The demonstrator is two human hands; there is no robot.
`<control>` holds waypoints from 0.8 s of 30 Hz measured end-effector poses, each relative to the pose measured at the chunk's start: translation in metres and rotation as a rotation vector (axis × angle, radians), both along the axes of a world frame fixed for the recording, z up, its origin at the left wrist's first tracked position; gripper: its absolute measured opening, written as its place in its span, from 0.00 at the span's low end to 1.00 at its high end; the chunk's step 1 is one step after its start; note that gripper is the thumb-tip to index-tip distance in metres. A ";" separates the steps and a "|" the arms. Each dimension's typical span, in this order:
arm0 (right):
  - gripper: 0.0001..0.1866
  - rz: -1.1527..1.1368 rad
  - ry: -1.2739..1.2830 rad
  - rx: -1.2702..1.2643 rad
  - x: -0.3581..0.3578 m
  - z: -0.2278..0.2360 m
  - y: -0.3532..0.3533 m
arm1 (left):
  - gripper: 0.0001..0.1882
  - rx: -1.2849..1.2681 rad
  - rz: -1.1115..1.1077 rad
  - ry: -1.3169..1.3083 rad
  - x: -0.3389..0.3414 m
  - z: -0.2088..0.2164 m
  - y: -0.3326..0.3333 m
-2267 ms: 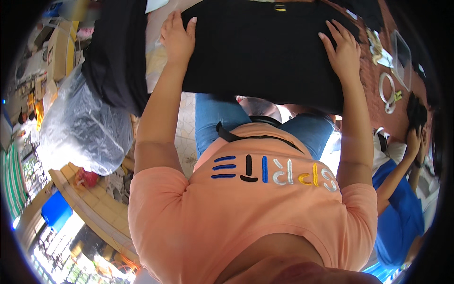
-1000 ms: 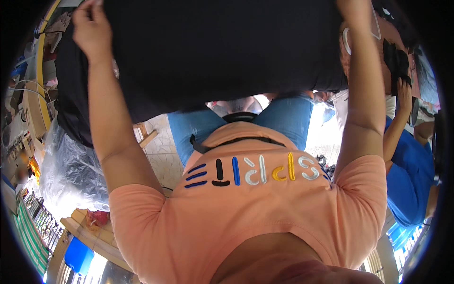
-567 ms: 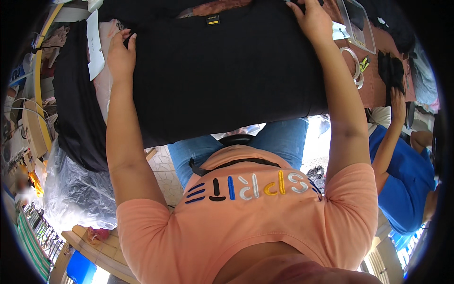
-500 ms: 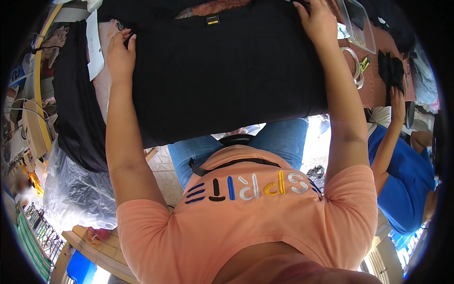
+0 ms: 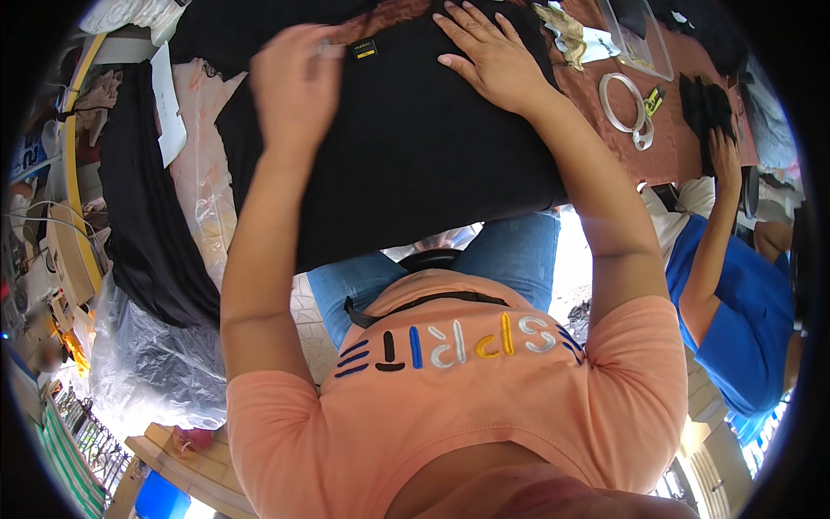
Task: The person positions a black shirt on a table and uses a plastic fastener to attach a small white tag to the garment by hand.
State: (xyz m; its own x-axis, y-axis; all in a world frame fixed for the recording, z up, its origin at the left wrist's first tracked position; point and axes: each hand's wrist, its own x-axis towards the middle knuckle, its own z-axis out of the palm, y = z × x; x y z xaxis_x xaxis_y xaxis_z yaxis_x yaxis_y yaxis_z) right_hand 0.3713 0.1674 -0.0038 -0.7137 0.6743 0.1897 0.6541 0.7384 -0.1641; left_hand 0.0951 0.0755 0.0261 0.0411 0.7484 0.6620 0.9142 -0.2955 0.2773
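Head view: right hand, spread flat on black shirt. Left hand, blurred, over shirt; whether pinching or loose, cannot be told. Shirt: beneath and between hands. Small label: between hands, nearer left. White paper: left of left hand.

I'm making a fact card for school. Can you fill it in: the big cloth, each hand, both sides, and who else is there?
Cloth: black garment, spread out, small label at its neckline
Left hand: blurred, over the garment's upper left; touching or not is unclear
Right hand: flat on the garment, fingers spread
Left side: white paper strip, clear plastic bag
Right side: pale ring on brown cloth
Someone else: person in blue
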 end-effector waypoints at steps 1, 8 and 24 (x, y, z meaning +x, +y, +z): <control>0.36 0.001 0.000 -0.003 0.001 0.001 0.000 | 0.14 -0.049 -0.169 -0.026 0.032 0.006 0.007; 0.38 -0.057 -0.070 -0.013 0.013 -0.008 0.016 | 0.43 -0.503 -0.212 0.117 0.092 -0.045 0.073; 0.40 -0.260 0.002 0.231 0.058 -0.046 0.035 | 0.22 -0.182 -0.196 0.048 0.034 -0.012 -0.021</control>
State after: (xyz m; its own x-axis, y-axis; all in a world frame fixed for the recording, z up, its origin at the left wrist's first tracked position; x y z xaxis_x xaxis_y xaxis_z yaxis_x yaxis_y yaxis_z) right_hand 0.4296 0.2023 -0.0494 -0.5228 0.7725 0.3603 0.8251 0.5648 -0.0136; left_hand 0.1295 0.0548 0.0143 0.2257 0.8293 0.5113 0.8577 -0.4180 0.2993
